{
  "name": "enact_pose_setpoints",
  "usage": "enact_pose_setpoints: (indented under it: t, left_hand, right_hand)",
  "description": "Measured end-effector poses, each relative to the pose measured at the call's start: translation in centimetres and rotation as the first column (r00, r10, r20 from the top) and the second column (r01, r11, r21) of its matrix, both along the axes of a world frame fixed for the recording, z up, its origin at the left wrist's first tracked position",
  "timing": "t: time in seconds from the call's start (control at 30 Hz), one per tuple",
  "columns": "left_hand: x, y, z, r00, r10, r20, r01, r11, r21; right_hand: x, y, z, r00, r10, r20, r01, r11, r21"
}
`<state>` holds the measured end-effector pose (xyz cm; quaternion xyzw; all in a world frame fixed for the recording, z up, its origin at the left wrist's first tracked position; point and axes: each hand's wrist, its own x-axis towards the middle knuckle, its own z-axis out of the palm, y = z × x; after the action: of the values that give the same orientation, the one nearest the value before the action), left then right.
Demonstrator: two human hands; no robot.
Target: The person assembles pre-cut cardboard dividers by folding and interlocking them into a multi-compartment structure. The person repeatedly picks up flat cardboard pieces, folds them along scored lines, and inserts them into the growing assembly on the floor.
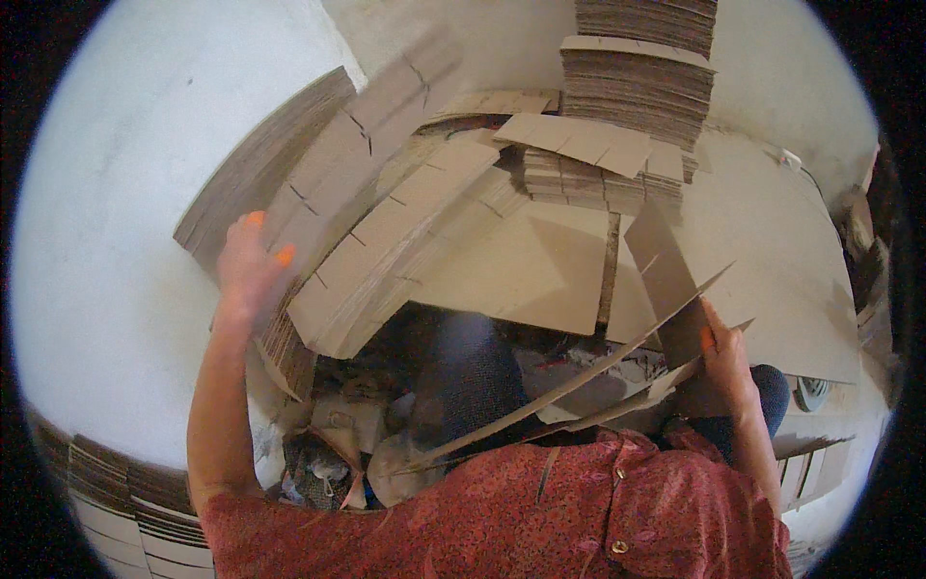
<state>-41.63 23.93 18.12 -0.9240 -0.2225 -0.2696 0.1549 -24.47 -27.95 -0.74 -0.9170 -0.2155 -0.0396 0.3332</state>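
The left hand (253, 265), its finger and thumb capped in orange, is raised past the bench's left edge, at the near end of a blurred slotted cardboard strip (333, 159). Finger and thumb are spread apart; I cannot tell whether they grip the strip. The right hand (725, 357) is clamped on cardboard pieces (666, 280) at the near edge of the bench (781, 280), to the right; these stand at angles to one another, and one long piece slants down toward the red patterned shirt (579, 502).

Between the hands, a stack of slotted strips (410, 227) slants across the left part of the bench. Beside the blurred strip, a taller pile (260, 164) fans along the white wall (125, 212). Toward the far edge, a loose strip (579, 142) lies over a low stack (579, 183), with a tall cardboard stack (637, 96) just behind.
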Motion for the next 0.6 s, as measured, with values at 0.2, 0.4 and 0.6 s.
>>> enact_pose_setpoints:
  t: [0.2, 0.4, 0.6]
  left_hand:
    - [1.9, 4.5, -11.7, 0.929, 0.197, -0.313, -0.128, 0.965, 0.228]
    - [2.6, 5.8, -14.6, 0.962, 0.066, -0.264, -0.107, 0.984, -0.145]
    - [13.2, 1.4, -11.6, 0.974, -0.194, -0.115, 0.160, 0.954, -0.253]
  right_hand:
    - [0.3, 0.0, -0.7, 1.000, 0.017, 0.005, -0.017, 1.000, -0.001]
    - [0.9, -0.5, -0.7, 0.998, 0.053, 0.016, -0.053, 0.999, -0.010]
    - [1.5, 0.7, 0.9, 0.995, 0.055, -0.085, -0.061, 0.996, -0.069]
